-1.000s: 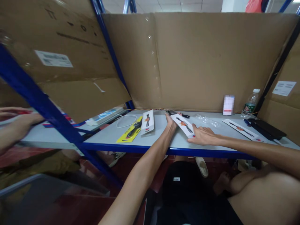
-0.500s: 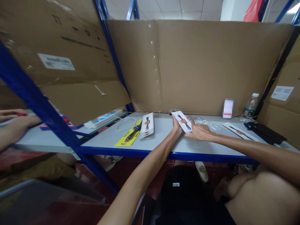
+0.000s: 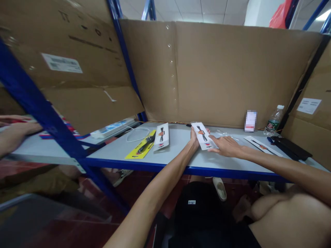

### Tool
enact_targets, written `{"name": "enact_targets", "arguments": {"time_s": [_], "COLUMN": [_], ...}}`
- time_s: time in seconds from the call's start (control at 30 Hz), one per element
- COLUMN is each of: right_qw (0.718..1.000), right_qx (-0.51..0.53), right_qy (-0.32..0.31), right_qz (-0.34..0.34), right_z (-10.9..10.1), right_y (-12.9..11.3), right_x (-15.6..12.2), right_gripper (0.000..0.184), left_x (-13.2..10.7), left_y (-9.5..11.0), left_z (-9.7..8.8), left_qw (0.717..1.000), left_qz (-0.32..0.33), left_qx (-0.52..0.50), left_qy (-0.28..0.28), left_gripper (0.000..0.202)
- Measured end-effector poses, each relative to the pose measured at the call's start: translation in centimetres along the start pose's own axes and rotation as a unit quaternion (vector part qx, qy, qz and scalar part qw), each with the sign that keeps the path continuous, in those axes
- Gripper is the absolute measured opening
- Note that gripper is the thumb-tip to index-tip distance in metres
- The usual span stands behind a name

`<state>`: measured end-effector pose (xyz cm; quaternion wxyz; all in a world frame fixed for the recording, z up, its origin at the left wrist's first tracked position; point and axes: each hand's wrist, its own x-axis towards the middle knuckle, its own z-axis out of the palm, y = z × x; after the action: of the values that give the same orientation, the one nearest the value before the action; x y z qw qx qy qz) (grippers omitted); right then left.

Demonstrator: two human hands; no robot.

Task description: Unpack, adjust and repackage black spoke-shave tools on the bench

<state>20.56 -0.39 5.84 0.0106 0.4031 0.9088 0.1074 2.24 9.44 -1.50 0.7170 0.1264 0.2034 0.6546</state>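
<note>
A white card point(image 3: 203, 135) with a black strap printed or mounted on it is held between both my hands above the grey shelf point(image 3: 178, 151). My left hand point(image 3: 193, 139) grips the card's left edge with closed fingers. My right hand point(image 3: 225, 146) pinches the card's lower right corner, its other fingers stretched out over the shelf. A crumpled clear plastic sleeve point(image 3: 227, 135) lies just behind my right hand.
A second white card point(image 3: 161, 136) and a yellow card point(image 3: 141, 148) lie to the left, near a white cable point(image 3: 137, 133) and power strip point(image 3: 113, 128). At right are another card point(image 3: 261, 146), a black case point(image 3: 291, 147) and a water bottle point(image 3: 273, 120). Another person's hands point(image 3: 12, 131) rest at far left.
The card has been lifted off the shelf and turned more upright between both hands. My right hand went from lying flat beside the card to pinching its corner.
</note>
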Motion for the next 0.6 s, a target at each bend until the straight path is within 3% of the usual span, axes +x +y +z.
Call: {"name": "enact_targets", "arguments": {"time_s": [0.17,0.3,0.6], "right_qw": [0.999,0.998,0.995], "right_qx": [-0.008,0.014,0.060], "right_qy": [0.031,0.044,0.039], "right_qz": [0.022,0.036,0.072], "right_z": [0.1,0.0,0.2], "right_y": [0.6,0.9,0.9], "right_x": [-0.1,0.3,0.7], "right_gripper": [0.089,0.085,0.087], "left_x": [-0.3,-0.6,-0.3], "left_y": [-0.5,-0.8,-1.5], "left_z": [0.3,0.6,0.6], "left_qw": [0.999,0.998,0.999], "left_qz": [-0.006,-0.002,-0.011], "left_qx": [0.041,0.057,0.050], "left_qy": [-0.014,0.016,0.005], "left_gripper": [0.075,0.071,0.066]}}
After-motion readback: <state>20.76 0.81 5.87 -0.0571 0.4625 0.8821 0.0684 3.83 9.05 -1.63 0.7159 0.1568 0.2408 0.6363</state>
